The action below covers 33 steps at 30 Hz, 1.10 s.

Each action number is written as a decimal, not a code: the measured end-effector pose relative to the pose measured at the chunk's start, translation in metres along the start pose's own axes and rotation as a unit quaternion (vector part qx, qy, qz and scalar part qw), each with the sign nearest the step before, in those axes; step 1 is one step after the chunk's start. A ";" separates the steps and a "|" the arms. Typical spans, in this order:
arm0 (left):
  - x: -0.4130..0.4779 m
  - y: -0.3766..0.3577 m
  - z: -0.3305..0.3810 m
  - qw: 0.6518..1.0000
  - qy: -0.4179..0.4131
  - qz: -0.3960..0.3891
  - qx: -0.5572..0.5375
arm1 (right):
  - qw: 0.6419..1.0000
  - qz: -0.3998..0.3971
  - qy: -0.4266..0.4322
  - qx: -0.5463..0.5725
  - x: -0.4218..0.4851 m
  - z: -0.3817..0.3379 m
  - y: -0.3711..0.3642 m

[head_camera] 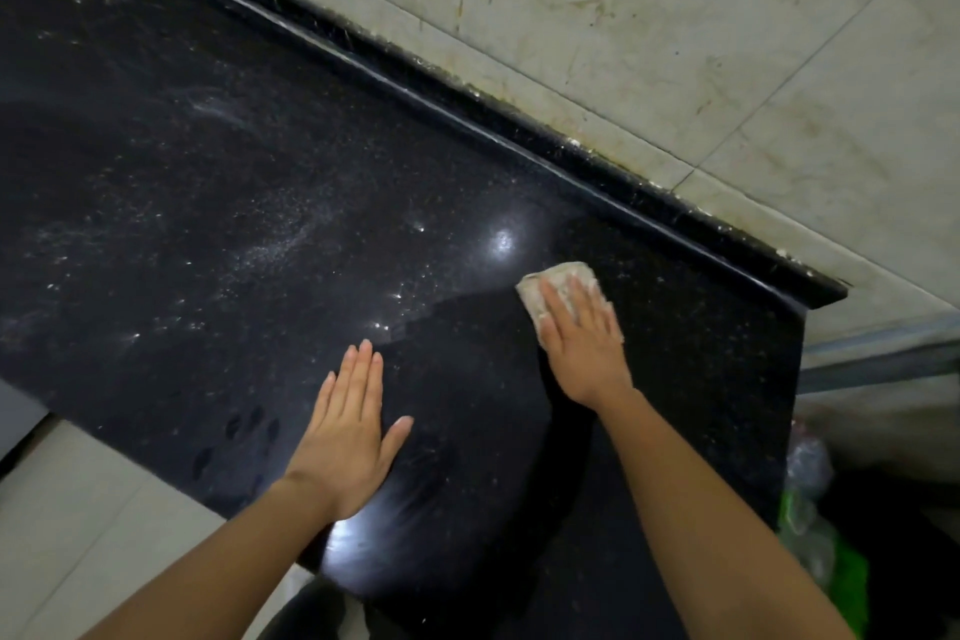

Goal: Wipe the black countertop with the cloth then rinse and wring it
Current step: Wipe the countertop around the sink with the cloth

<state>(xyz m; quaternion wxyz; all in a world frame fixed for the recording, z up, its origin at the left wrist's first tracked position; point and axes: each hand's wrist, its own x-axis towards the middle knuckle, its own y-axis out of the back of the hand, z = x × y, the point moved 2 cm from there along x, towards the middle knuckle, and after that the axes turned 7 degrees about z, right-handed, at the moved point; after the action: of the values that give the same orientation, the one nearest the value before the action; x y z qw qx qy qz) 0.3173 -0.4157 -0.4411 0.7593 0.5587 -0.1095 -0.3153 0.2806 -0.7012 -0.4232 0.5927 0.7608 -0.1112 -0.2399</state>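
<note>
The black speckled countertop (pixel 260 203) fills most of the view, dusty and streaked with white marks on its left and middle. A small folded beige cloth (pixel 563 283) lies on it near the right end. My right hand (pixel 584 340) presses flat on the cloth with straight fingers, covering its near half. My left hand (pixel 348 431) rests flat on the bare counter to the left, fingers straight and together, holding nothing.
A raised black backsplash strip (pixel 467 99) runs along the stained beige wall tiles (pixel 649 16). The counter ends at the right edge (pixel 795 405); beyond it lie plastic bags and something green (pixel 821 535). Pale floor tiles (pixel 78 509) show at lower left.
</note>
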 end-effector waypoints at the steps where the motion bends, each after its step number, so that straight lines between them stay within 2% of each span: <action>1: 0.000 0.001 0.000 1.000 0.002 -0.005 -0.004 | 0.999 0.015 -0.031 -0.002 0.005 0.012 0.003; 6: 0.001 0.005 0.003 1.000 0.005 -0.015 0.002 | 0.977 0.050 -0.202 0.039 0.026 0.048 0.015; 9: 0.001 0.000 0.000 1.000 0.006 0.006 0.018 | 0.950 0.080 -0.294 0.065 0.038 0.027 0.013; 10: 0.001 -0.002 -0.001 0.999 0.005 0.012 0.036 | 0.948 0.078 -0.299 0.073 0.042 0.014 0.011; 12: 0.001 -0.002 -0.003 0.998 0.011 -0.007 0.053 | 0.966 0.065 -0.243 0.064 0.047 -0.019 0.004; 15: 0.001 -0.003 -0.003 0.998 0.009 -0.015 0.063 | 0.992 0.046 -0.099 0.059 0.040 -0.074 -0.012; 18: 0.001 0.001 -0.001 0.998 0.020 -0.033 0.047 | 0.998 0.003 0.031 0.057 0.022 -0.119 -0.025; 20: 0.002 0.001 0.001 1.000 0.009 -0.013 0.020 | 0.991 -0.009 0.127 0.029 0.013 -0.134 -0.028; 23: 0.002 0.003 0.001 0.999 0.017 -0.027 -0.011 | 0.964 -0.039 0.262 -0.021 0.001 -0.131 -0.028; 25: 0.003 0.004 0.001 0.999 0.019 -0.032 -0.017 | 0.945 -0.060 0.321 -0.034 0.000 -0.109 -0.026; 26: 0.003 0.004 0.001 0.999 0.018 -0.030 -0.018 | 0.944 -0.058 0.322 -0.041 0.003 -0.095 -0.025; 27: 0.002 0.004 0.001 0.999 0.017 -0.027 -0.015 | 0.951 -0.042 0.300 -0.054 0.007 -0.079 -0.025; 29: 0.001 0.003 0.001 0.999 0.013 -0.029 -0.009 | 0.977 0.030 0.199 -0.068 0.018 -0.043 -0.017; 31: 0.001 0.003 0.001 0.999 0.013 -0.028 -0.011 | 0.997 0.038 0.052 -0.048 0.029 -0.007 -0.006; 33: 0.002 0.001 0.001 1.000 0.013 -0.021 -0.005 | 0.996 0.041 -0.078 -0.005 0.037 0.018 0.007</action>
<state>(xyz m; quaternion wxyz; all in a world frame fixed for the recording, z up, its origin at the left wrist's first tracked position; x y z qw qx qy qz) 0.3189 -0.4170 -0.4400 0.7566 0.5614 -0.0860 -0.3240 0.3043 -0.7353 -0.4289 0.5951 0.7319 -0.1867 -0.2745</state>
